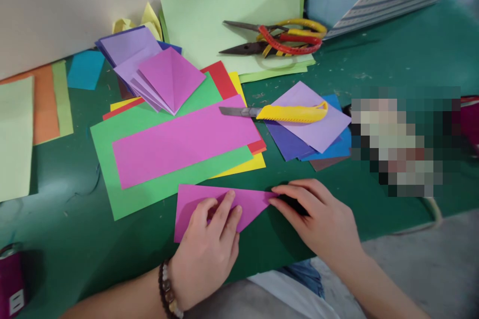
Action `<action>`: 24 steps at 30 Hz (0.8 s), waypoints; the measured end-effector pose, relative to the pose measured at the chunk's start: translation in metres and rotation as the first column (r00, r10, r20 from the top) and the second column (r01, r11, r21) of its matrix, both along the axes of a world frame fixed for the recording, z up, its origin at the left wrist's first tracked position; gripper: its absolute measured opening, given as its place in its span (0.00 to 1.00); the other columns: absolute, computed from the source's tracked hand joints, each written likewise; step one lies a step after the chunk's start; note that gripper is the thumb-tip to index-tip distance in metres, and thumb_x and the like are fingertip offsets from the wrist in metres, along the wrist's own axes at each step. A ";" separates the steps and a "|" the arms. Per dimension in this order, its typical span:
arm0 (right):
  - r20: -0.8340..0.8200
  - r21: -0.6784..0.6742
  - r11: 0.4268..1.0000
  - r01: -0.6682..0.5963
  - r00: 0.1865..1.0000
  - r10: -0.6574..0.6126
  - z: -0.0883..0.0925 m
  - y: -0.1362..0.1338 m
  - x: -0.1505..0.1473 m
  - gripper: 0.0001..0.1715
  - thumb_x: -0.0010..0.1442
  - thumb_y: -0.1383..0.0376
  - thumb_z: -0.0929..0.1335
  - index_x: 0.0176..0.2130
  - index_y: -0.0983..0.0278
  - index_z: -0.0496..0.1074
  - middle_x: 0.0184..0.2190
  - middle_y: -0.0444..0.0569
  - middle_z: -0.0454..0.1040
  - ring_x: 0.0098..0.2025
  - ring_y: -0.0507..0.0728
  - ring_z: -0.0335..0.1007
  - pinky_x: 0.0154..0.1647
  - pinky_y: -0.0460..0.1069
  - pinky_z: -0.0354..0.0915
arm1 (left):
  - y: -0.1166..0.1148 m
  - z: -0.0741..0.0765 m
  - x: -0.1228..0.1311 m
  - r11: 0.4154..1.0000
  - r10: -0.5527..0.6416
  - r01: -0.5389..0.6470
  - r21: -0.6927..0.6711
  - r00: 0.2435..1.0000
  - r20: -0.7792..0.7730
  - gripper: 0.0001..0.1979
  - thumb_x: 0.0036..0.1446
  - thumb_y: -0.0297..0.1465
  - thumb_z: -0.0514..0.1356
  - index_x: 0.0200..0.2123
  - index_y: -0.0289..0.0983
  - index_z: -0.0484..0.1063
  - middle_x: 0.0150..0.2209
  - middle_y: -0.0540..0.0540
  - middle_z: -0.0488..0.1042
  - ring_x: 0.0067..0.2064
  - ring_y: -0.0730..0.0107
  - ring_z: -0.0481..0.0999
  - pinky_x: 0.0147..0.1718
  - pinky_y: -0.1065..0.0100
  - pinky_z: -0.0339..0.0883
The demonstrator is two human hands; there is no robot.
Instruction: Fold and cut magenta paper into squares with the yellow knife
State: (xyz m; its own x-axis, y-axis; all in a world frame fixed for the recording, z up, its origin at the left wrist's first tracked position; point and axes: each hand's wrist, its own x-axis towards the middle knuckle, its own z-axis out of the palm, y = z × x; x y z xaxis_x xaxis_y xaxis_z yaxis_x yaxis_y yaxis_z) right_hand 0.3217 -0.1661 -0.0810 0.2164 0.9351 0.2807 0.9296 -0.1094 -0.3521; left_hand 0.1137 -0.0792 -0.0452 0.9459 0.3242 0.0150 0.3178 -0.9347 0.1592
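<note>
Our left hand (207, 244) lies on a tapering magenta paper sheet (190, 204) at the near edge of the green desk (123, 249), fingers parted, not gripping; our right hand (322, 217) pinches its pointed tip. Beyond, we see a yellow-handled cutter (292, 113) across coloured papers (183, 142).

On the green table (123, 254), the left hand (207, 249) rests on a tapering magenta paper (190, 202) while the right hand (324, 214) pinches its pointed end. Beyond them, a yellow cutter (290, 113) lies across a magenta strip (183, 145) and a lavender square (317, 135); hand tools (299, 38) sit on pale green sheets (202, 17).
</note>
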 end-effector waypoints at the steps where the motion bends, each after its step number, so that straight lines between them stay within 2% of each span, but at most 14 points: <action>1: 0.006 -0.006 1.000 0.009 1.000 -0.009 0.000 0.000 -0.001 0.11 0.64 0.57 0.67 0.37 0.61 0.74 0.34 0.46 0.74 0.34 0.50 0.72 0.30 0.45 0.64 | 0.000 0.000 0.000 1.000 -0.004 0.004 0.001 1.000 -0.003 0.16 0.63 0.28 0.55 0.51 0.26 0.74 0.56 0.36 0.72 0.59 0.54 0.61 0.50 0.56 0.58; 7: 0.016 -0.033 0.999 0.035 0.999 -0.034 0.001 0.001 -0.005 0.11 0.65 0.57 0.66 0.38 0.61 0.73 0.32 0.43 0.74 0.31 0.49 0.71 0.29 0.44 0.61 | 0.000 -0.001 0.000 1.000 -0.004 0.005 0.016 0.999 -0.037 0.17 0.63 0.29 0.54 0.51 0.28 0.74 0.56 0.37 0.72 0.58 0.54 0.62 0.49 0.56 0.59; 11: 0.008 -0.034 0.999 0.034 0.999 -0.034 0.002 0.002 -0.004 0.10 0.64 0.57 0.67 0.38 0.61 0.73 0.32 0.43 0.75 0.31 0.49 0.71 0.29 0.44 0.61 | 0.001 -0.003 -0.001 1.000 0.001 -0.001 -0.002 1.000 0.009 0.16 0.63 0.28 0.55 0.50 0.27 0.74 0.56 0.35 0.72 0.59 0.54 0.62 0.50 0.56 0.59; 18: -0.055 -0.015 1.000 -0.011 0.998 0.010 0.001 0.001 0.000 0.04 0.64 0.66 0.66 0.37 0.61 0.72 0.32 0.44 0.75 0.32 0.49 0.72 0.31 0.44 0.63 | 0.001 -0.001 0.000 1.000 -0.005 0.005 -0.002 1.000 0.002 0.14 0.61 0.28 0.56 0.47 0.29 0.76 0.55 0.36 0.72 0.58 0.52 0.62 0.48 0.55 0.59; 24: -0.026 0.006 0.998 -0.057 0.998 0.057 -0.001 0.000 -0.003 0.05 0.62 0.70 0.66 0.34 0.63 0.71 0.29 0.44 0.74 0.31 0.50 0.70 0.31 0.45 0.62 | 0.002 0.000 0.002 1.000 -0.017 0.017 0.007 1.000 -0.002 0.14 0.62 0.28 0.56 0.47 0.31 0.77 0.54 0.37 0.73 0.57 0.51 0.63 0.48 0.54 0.60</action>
